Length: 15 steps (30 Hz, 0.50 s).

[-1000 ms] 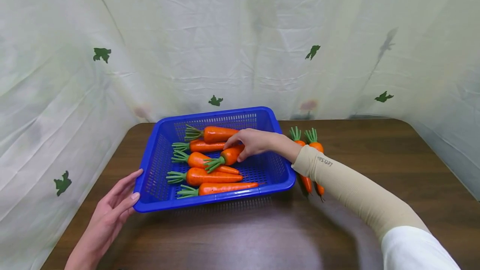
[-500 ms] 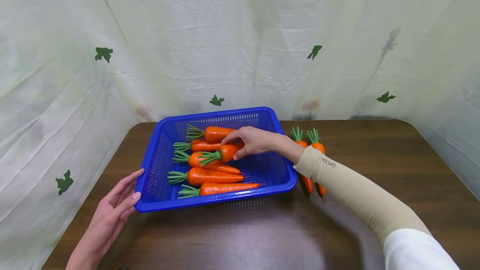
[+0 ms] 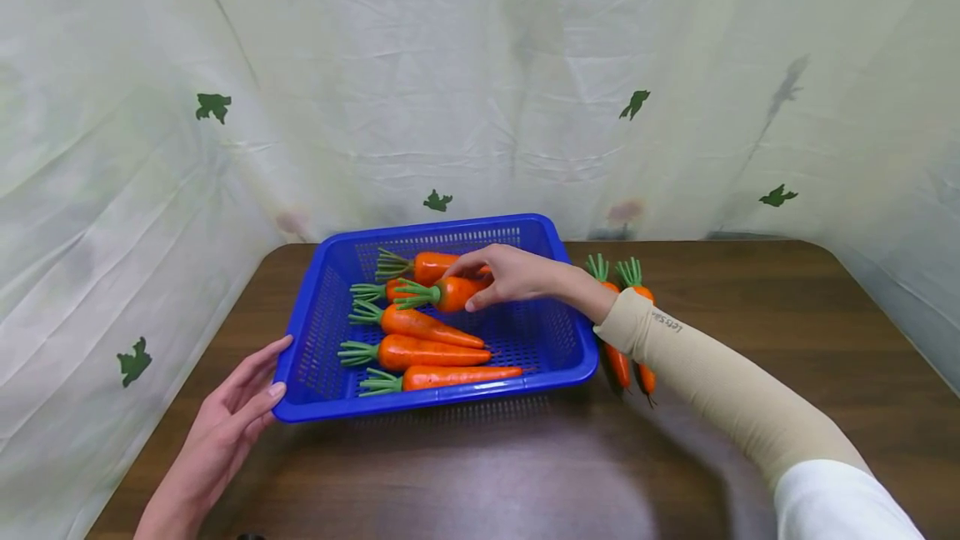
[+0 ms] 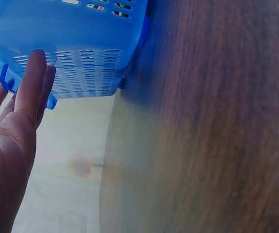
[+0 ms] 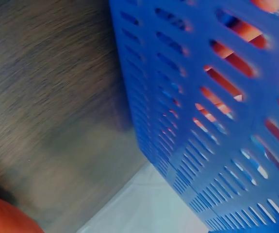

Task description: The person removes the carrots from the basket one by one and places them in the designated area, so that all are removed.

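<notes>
A blue slotted basket stands on the table, with several orange carrots with green stems lying crosswise in it. Inside it, toward the back, my right hand pinches a carrot between thumb and fingers, its stem pointing left. That carrot partly covers another carrot behind it. At the basket's front left corner, my left hand touches the rim with its fingers and thumb. The left wrist view shows that hand's fingers reaching out straight along the basket's outer wall.
Two more carrots lie on the brown wooden table right of the basket, partly under the right forearm. A pale curtain with green leaf and bird prints hangs behind and at the sides. A small dark object shows at the bottom edge.
My right hand has moved the pinched carrot a little back and left, off the carrot in the middle and over one farther back. My left hand stays at the basket's corner.
</notes>
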Tool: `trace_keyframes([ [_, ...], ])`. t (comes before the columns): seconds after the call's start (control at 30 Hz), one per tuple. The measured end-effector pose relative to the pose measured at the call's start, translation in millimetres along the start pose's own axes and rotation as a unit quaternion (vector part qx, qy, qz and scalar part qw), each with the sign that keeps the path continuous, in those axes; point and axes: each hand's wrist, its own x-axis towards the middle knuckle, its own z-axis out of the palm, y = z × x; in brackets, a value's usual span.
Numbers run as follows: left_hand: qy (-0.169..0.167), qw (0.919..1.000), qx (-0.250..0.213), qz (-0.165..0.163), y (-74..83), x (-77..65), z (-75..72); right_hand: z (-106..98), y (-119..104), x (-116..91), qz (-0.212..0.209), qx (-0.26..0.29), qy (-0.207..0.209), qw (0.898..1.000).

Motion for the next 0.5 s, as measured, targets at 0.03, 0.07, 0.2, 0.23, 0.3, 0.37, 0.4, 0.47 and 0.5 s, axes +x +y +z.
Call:
trace_keyframes([
  [0.03,0.001,1.0000,0.001,0.000,0.1,0.1,0.1,-0.8,-0.5,-0.3,0.001,0.004,0.006,1.000],
  [0.07,0.001,1.0000,0.001,-0.001,0.1,0.1,0.2,-1.6,-1.3,-0.6,0.001,0.008,0.012,1.000],
  [0.2,0.003,1.0000,0.002,-0.002,0.7,0.1,0.4,-4.6,-4.7,-1.8,-0.008,0.026,0.034,0.999],
  [0.23,0.004,1.0000,0.002,-0.003,1.0,0.1,0.5,-5.3,-5.8,-2.3,-0.012,0.034,0.038,0.999],
  [0.3,0.005,1.0000,0.004,-0.005,1.4,0.2,0.5,-6.5,-7.5,-3.4,-0.015,0.046,0.045,0.998],
  [0.37,0.005,0.9999,0.006,-0.007,1.7,0.2,0.5,-7.0,-9.2,-4.7,-0.017,0.058,0.052,0.997],
  [0.4,0.005,0.9999,0.006,-0.007,1.7,0.1,0.4,-7.2,-10.2,-5.6,-0.018,0.065,0.053,0.996],
  [0.47,0.004,1.0000,0.007,-0.006,1.6,-0.2,0.2,-7.0,-12.3,-7.3,-0.020,0.077,0.056,0.995],
  [0.5,0.004,1.0000,0.006,-0.005,1.6,-0.3,0.1,-6.8,-13.6,-8.2,-0.021,0.084,0.058,0.995],
])
